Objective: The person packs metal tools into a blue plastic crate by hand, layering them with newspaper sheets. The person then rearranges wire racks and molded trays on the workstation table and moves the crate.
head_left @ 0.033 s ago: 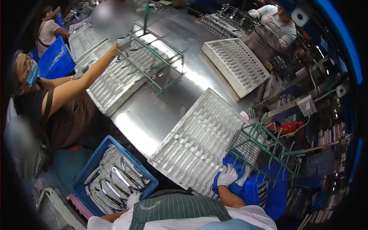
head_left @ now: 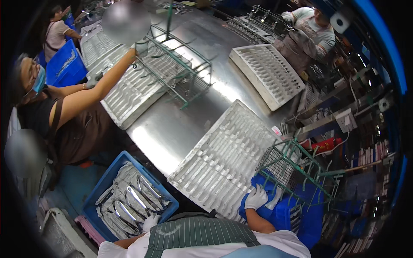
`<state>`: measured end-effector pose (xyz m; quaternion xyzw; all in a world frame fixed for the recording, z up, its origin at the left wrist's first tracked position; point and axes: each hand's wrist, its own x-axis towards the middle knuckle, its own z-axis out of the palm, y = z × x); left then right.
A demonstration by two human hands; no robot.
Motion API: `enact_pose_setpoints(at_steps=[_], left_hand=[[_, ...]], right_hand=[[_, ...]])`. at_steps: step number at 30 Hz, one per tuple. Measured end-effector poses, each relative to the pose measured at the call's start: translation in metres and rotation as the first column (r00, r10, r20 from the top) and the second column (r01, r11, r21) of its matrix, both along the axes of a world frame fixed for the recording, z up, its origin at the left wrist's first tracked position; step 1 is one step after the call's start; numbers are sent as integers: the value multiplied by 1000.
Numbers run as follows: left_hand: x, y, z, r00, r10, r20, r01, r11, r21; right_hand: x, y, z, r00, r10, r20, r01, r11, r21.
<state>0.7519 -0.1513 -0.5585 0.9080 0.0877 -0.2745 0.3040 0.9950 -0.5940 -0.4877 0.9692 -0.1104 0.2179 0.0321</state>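
Note:
My left hand [head_left: 150, 222], in a white glove, is at the near right corner of a blue bin [head_left: 171, 210]. Its fingers look curled in beside the shiny curved metal tools [head_left: 137, 196] lying there on crumpled pale cloth; what they hold is hidden. My right hand [head_left: 257, 198], also gloved in white, lies with its fingers stretched out over blue material [head_left: 267, 182] beside a large pale slotted tray [head_left: 223, 159]. Nothing shows in its grasp. Just right of it is a blue crate [head_left: 283, 215] with slim metal pieces in it.
A green wire rack [head_left: 297, 172] stands beyond my right hand. On the metal table [head_left: 189, 116] are another slotted tray [head_left: 269, 77] and a second green rack [head_left: 176, 69]. A co-worker at the left has a gloved hand [head_left: 141, 47] on that rack; more people work farther back.
My hands keep their places. The left co-worker's raised hand has shifted slightly up and right at the green rack, and its glove shows now. The whole view has shifted a little.

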Motion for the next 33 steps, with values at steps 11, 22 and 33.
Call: enact_pose_setpoints(at_steps=[11,22,33], left_hand=[[58,43,-32,977,-192,-92,203,971,125],[89,95,-11,965,-249,-86,261,947,187],[107,64,-12,983,-179,-48,184,972,145]], right_hand=[[-4,8,13,1000,8,14,-9,998,58],[-3,1,18,1000,-11,-4,11,996,83],[-3,6,17,1000,2,3,-2,997,73]])
